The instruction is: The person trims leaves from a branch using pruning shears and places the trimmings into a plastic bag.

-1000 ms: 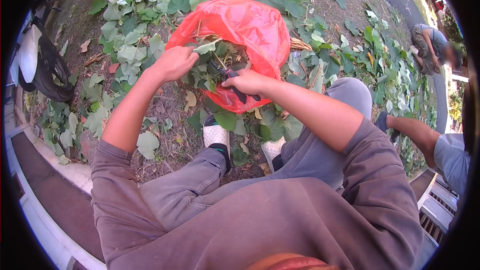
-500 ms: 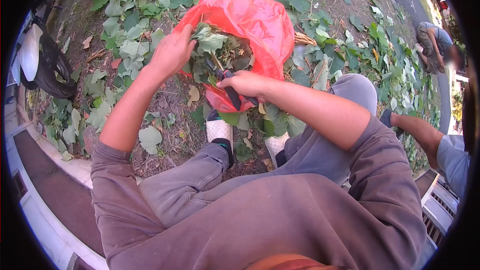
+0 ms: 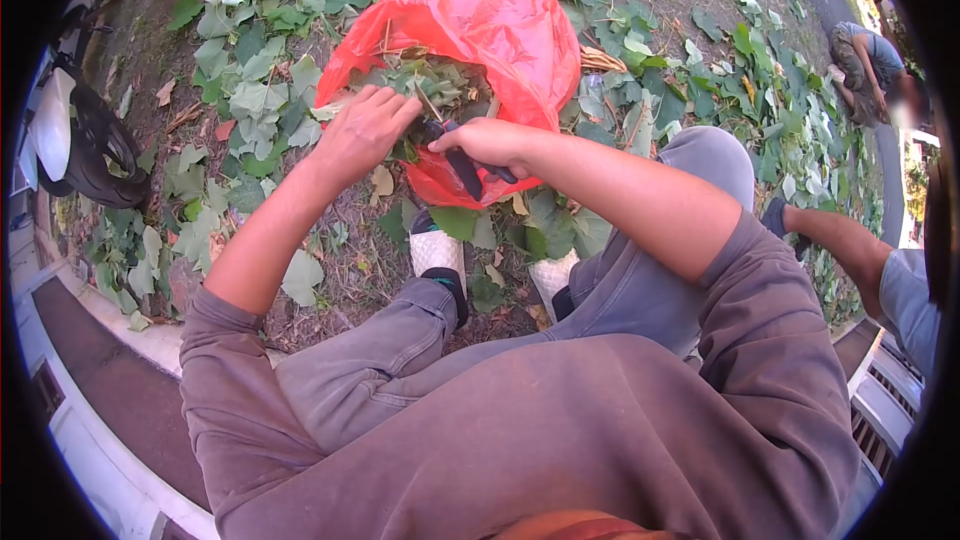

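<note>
My right hand (image 3: 483,144) is closed around the dark handles of pruning shears (image 3: 462,172). Their blades point up and left into the mouth of a red plastic bag (image 3: 535,35). Cut leaves and stems (image 3: 440,75) lie inside the bag. At the bag's left edge, right beside the blade tips, is my left hand (image 3: 370,130) with its fingers curled together. Its back faces up and hides whatever is between the fingers.
Green vine leaves (image 3: 265,100) cover much of the soil around the bag. A motorcycle wheel (image 3: 105,145) stands at the left. Another person (image 3: 865,60) crouches at the far right, and someone's bare leg (image 3: 840,240) extends in nearer by. My shoes (image 3: 437,252) are just below the bag.
My left hand has moved down and right, closer to the shears, and its fingers have turned downward. The leaf at its fingertips no longer shows. My right hand has shifted only slightly upward.
</note>
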The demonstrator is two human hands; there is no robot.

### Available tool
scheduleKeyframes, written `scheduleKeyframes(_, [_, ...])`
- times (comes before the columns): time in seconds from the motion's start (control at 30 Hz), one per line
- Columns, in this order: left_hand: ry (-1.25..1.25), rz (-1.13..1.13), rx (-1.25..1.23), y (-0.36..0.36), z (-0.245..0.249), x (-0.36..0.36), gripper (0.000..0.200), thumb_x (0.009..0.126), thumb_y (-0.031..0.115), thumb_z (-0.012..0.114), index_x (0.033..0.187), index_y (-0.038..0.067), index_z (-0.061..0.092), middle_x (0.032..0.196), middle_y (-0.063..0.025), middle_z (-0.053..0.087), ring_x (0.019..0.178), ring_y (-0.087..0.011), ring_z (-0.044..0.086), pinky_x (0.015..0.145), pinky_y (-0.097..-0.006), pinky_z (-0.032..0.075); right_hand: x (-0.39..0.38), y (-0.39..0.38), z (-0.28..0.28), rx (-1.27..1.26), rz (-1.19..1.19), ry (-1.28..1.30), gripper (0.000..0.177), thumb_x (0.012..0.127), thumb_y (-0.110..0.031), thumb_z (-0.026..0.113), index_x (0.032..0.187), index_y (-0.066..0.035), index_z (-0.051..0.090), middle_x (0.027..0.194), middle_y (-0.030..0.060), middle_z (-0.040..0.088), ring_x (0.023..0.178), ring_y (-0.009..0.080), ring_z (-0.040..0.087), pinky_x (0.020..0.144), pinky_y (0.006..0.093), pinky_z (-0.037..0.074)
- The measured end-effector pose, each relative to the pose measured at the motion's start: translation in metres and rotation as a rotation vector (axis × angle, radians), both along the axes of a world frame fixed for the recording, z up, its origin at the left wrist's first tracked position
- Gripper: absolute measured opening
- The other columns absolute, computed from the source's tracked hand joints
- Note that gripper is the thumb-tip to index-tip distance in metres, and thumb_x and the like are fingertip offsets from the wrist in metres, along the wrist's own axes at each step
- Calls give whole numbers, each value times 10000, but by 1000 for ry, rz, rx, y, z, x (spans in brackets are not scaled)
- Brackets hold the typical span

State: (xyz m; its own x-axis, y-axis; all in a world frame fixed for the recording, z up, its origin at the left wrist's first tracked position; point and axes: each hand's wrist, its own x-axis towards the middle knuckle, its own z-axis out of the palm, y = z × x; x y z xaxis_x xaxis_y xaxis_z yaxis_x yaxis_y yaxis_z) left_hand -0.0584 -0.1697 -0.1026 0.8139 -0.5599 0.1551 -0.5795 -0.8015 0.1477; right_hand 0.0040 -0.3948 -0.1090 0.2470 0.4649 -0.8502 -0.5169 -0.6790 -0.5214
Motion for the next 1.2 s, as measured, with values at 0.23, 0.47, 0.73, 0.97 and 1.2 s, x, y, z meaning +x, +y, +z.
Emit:
scheduleKeyframes(0.23, [33,-105,-24,-2,-10,-8,232,879,120,580,1101,53,587,942,-81,611,964,-268,618,914,-388,488,-1,-2,3,-15,-19,50,289,980,-313,691,996,-26,667,776,64,654,620,186,633,515,377,504])
scheduleKeyframes(0.47, [-57,-81,-62,2,-19,-1,254,868,132,588,1107,46,593,944,-79,611,958,-259,618,921,-393,486,-3,2,5,-38,-2,4,290,949,-310,713,891,-31,661,742,65,639,602,185,620,551,383,517])
scheduleKeyframes(0.73, [-27,54,-223,-2,-29,-7,169,970,89,615,1127,30,593,935,-106,611,910,-295,612,844,-415,457,-7,-3,-24,-118,97,-208,306,917,-317,765,847,-35,670,746,50,638,639,165,630,601,317,514])
scheduleKeyframes(0.97, [167,421,-621,3,-42,-6,173,1037,149,604,1137,9,587,989,-172,645,951,-365,640,867,-452,487,0,2,-41,69,-124,36,322,958,-316,734,986,0,679,845,84,701,708,177,677,635,316,542])
scheduleKeyframes(1.2, [319,642,-945,19,-71,11,248,1066,241,612,1164,13,605,1019,-85,691,1019,-190,646,935,-346,484,-2,4,-38,75,-91,21,327,967,-317,717,1023,2,672,911,92,714,760,179,690,650,313,547])
